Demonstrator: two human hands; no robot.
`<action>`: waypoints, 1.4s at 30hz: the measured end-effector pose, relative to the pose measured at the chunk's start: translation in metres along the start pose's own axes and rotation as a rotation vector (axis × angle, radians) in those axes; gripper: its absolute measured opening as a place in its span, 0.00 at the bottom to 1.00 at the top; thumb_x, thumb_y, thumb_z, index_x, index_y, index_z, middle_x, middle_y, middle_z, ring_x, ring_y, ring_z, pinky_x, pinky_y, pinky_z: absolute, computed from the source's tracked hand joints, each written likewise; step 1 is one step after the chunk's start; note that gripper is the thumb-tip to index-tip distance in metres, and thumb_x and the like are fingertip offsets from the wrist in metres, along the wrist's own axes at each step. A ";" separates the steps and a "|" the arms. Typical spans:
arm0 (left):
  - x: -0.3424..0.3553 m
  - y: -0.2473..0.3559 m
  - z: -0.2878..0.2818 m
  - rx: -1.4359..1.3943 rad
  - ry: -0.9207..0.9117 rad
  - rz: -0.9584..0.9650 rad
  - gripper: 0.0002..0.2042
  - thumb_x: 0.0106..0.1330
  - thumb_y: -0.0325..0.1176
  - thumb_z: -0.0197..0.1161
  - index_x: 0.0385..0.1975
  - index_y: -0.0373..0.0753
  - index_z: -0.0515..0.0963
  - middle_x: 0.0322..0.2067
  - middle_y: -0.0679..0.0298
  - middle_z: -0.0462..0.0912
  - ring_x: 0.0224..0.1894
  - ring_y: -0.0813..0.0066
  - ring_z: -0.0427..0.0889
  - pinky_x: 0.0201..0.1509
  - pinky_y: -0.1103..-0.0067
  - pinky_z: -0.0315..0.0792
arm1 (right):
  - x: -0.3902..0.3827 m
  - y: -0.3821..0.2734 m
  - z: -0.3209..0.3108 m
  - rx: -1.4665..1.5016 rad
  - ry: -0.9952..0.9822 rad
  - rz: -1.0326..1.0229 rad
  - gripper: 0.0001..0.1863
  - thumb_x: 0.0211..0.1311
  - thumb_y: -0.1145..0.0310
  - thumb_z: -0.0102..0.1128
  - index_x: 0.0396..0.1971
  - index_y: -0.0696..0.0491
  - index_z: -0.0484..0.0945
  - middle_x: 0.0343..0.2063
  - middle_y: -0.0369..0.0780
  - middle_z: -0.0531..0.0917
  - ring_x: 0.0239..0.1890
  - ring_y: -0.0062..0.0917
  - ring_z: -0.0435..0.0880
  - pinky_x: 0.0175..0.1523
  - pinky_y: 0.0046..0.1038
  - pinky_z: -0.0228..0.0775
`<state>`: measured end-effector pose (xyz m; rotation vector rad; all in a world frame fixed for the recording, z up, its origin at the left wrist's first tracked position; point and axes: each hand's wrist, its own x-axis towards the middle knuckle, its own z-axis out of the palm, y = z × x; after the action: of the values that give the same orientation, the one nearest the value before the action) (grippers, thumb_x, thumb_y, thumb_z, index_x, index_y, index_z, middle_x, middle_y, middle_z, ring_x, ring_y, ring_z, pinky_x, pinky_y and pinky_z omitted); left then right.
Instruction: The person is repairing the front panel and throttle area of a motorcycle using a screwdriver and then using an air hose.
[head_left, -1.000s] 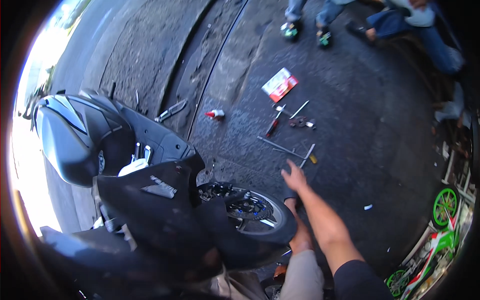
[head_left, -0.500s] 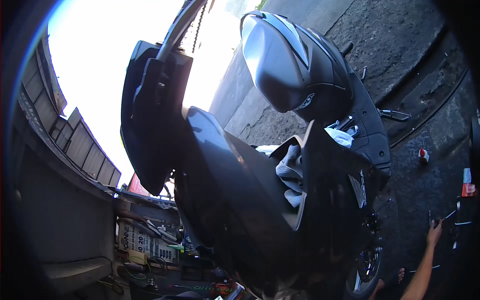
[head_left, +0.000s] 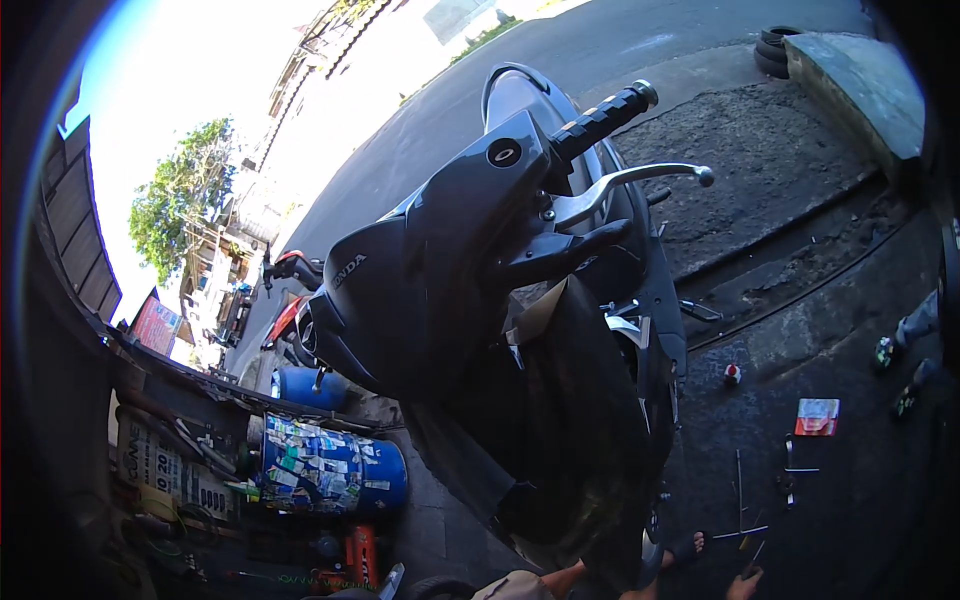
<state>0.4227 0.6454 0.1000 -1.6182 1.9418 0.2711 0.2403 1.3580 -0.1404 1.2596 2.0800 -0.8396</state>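
A black motor scooter (head_left: 420, 250) fills the middle, appearing strongly tilted. Its ribbed handlebar grip (head_left: 605, 122) and silver brake lever (head_left: 640, 178) point to the upper right. My right hand (head_left: 745, 585) is at the bottom edge, low beside the scooter, with fingers closed on a thin rod-like tool; its exact kind is too small to make out. A T-shaped wrench (head_left: 740, 500) lies on the dark ground just above this hand. My left hand does not show.
On the right floor lie a red-and-white packet (head_left: 817, 417), a small red-and-white container (head_left: 732, 374) and other slim metal tools (head_left: 790, 470). Blue drums (head_left: 385, 475) stand left of the scooter. A bare foot (head_left: 690, 545) is near the tools; another person's shoes (head_left: 885, 352) are far right.
The view has swung, bringing the handlebar and the blue drums into sight. My right hand now appears lower and further left, at the bottom edge, with a thin tool in it.
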 end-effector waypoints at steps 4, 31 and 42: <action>0.020 -0.044 0.005 0.004 -0.059 0.004 0.24 0.60 0.47 0.60 0.50 0.37 0.79 0.45 0.47 0.79 0.51 0.55 0.76 0.54 0.66 0.70 | -0.029 -0.027 0.006 -0.024 -0.007 -0.027 0.28 0.60 0.61 0.58 0.57 0.60 0.68 0.51 0.55 0.78 0.55 0.48 0.76 0.58 0.41 0.68; 0.039 0.041 0.063 0.266 -0.325 0.419 0.23 0.59 0.45 0.59 0.51 0.38 0.78 0.51 0.44 0.78 0.59 0.55 0.74 0.62 0.66 0.67 | -0.132 -0.129 -0.047 0.799 -0.085 -0.293 0.17 0.62 0.62 0.50 0.49 0.51 0.71 0.24 0.37 0.75 0.14 0.19 0.72 0.15 0.22 0.66; 0.172 0.146 -0.053 0.090 -0.364 0.436 0.28 0.55 0.60 0.62 0.43 0.41 0.82 0.48 0.47 0.80 0.54 0.50 0.77 0.57 0.65 0.72 | -0.348 -0.195 -0.119 0.432 0.335 -1.009 0.20 0.65 0.64 0.48 0.54 0.56 0.73 0.42 0.44 0.82 0.35 0.33 0.80 0.41 0.36 0.75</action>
<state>0.2531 0.5112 0.0163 -0.9897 1.9612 0.5972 0.1865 1.1841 0.2336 0.4516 2.9454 -1.6539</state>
